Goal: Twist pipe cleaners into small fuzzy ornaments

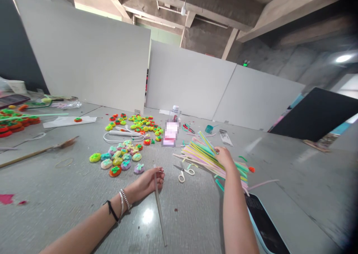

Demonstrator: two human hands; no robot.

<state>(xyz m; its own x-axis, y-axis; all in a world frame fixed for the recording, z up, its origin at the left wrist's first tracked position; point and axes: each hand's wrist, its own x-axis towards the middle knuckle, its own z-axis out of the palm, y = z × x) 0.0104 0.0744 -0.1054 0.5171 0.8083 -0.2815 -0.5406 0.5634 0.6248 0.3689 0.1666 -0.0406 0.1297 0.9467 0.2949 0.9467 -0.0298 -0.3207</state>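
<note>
My left hand (152,180) rests on the grey table with its fingers curled round a thin beige pipe cleaner (159,213), which points down toward the near edge. Over a bundle of pastel pipe cleaners (204,157), my right hand (223,155) pinches at a yellow pipe cleaner (205,140) lifted slightly above the others. White-handled scissors (183,172) lie partly open between my hands. Beyond my left hand sit several small fuzzy flower-topped pieces (125,155) in pastel, orange and yellow.
A phone (265,224) lies by my right forearm. Farther back are a clear bottle (175,113), a white corded tool (125,133), red-handled pliers (188,128) and a teal jar (209,128). A long brown stick (30,157) lies at left. White panels (190,78) stand behind the table.
</note>
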